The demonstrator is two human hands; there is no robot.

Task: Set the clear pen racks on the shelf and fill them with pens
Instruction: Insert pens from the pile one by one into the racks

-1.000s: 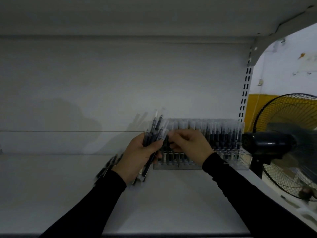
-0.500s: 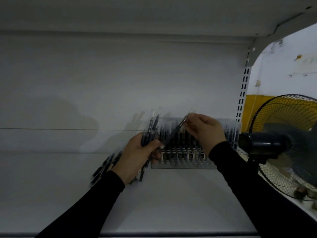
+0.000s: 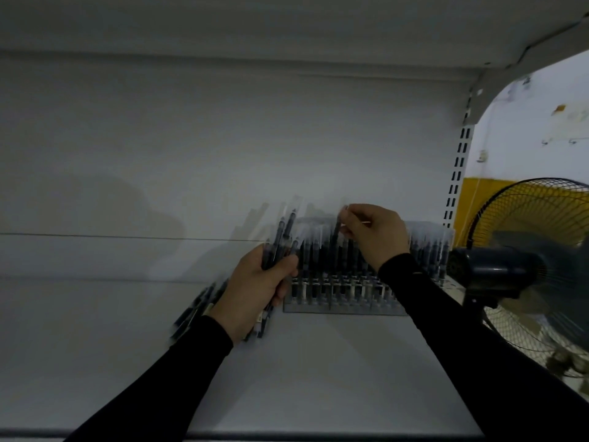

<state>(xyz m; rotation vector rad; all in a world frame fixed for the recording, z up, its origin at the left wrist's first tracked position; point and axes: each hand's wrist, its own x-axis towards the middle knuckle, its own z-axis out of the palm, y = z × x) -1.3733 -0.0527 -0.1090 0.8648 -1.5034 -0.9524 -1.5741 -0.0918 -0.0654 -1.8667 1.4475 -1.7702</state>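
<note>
Clear plastic pen rack [image 3: 344, 301] stands at the shelf's back right, about 1 o'clock from the left hand [image 3: 255, 288], mostly filled with dark capped pens. Right hand [image 3: 376, 237] pinches a single dark pen [image 3: 336, 231] above the rack's middle rows (slot not yet reached). Left hand clenches a bundle of dark pens [image 3: 280, 247] awaiting placement; white shelf board [image 3: 127, 346] shows only this one rack.

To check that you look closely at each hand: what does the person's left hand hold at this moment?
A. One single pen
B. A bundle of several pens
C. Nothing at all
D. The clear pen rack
B: the left hand has its grip curled round a bundle of pens that fan out above the fingers, beside the clear pen rack on the shelf.
</note>
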